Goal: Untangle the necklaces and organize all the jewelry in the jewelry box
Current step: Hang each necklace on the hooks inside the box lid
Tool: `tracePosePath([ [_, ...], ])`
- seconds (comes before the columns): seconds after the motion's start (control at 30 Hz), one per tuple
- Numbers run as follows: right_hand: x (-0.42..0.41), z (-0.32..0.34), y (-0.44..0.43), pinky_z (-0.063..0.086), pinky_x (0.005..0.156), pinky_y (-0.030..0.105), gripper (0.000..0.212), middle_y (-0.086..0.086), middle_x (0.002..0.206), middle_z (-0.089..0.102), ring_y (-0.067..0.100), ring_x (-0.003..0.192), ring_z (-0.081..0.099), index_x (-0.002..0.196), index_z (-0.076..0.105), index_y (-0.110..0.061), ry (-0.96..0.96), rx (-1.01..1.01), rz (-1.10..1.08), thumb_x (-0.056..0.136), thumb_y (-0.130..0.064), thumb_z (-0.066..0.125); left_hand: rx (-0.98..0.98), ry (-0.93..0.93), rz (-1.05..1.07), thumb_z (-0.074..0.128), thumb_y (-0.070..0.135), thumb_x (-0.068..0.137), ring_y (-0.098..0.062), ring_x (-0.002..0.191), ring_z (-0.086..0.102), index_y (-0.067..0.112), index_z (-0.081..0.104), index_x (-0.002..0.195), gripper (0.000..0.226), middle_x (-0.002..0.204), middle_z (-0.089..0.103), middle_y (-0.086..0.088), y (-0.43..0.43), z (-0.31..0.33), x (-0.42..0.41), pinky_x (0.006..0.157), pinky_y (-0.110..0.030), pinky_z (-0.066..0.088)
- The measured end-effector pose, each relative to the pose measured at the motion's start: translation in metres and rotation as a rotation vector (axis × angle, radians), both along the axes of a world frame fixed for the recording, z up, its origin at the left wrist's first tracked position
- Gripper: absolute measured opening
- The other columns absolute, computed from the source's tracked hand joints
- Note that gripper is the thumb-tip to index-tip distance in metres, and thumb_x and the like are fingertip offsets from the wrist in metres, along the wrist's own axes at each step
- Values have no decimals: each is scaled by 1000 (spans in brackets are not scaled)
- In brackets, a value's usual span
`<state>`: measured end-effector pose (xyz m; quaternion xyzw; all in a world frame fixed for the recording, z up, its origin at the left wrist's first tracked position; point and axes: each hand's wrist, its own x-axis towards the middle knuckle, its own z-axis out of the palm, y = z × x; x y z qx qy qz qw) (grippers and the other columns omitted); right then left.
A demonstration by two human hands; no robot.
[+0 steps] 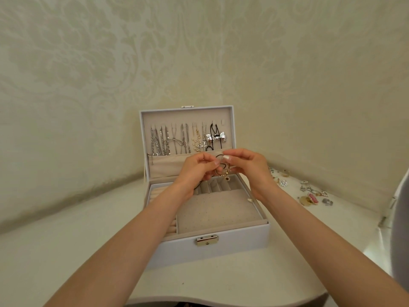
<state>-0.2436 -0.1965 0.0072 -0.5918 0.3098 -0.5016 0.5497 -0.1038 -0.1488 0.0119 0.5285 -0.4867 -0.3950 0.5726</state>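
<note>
Head view: left hand (197, 168), right hand (247, 165) pinch one necklace (224, 173); one open box (232, 244).

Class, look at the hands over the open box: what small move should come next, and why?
Probably lift the black cord necklace to the free hook at the lid's right end. The left hand and right hand both pinch it above the jewelry box, and the other hooks already carry chains.

The head view looks forward and down, close over the open jewelry box (212, 244) against the wall (88, 74).
</note>
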Motion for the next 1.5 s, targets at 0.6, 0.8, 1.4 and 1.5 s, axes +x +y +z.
tracePosePath([
  [0.6,2,-2,2,56,73,24,27,-4,72,72,11,71,69,84,70,-11,36,-179,-6,72,13,68,-71,-48,25,62,-6,84,-4,59,64,5,59,92,14,72,67,-4,-4,-5,2,62,-15,51],
  [0.8,1,0,0,56,75,26,31,-1,65,70,13,65,69,89,68,-10,94,-231,-47,71,15,68,-101,-92,-44,59,-2,86,-4,65,65,9,62,93,13,79,67,-6,-3,-5,0,66,-14,50],
  [1.4,-13,2,-5,47,63,13,29,-1,83,73,6,76,65,94,63,-15,123,-197,24,80,11,59,-80,-46,-25,60,7,89,0,57,59,9,63,85,6,67,68,4,1,1,1,53,-10,41],
  [1.5,-14,2,-7,43,61,14,29,-4,82,72,2,71,63,92,60,-17,226,-136,124,81,10,58,-111,-15,-27,61,3,87,-3,55,61,8,59,85,6,66,69,1,2,3,0,51,-11,43],
])
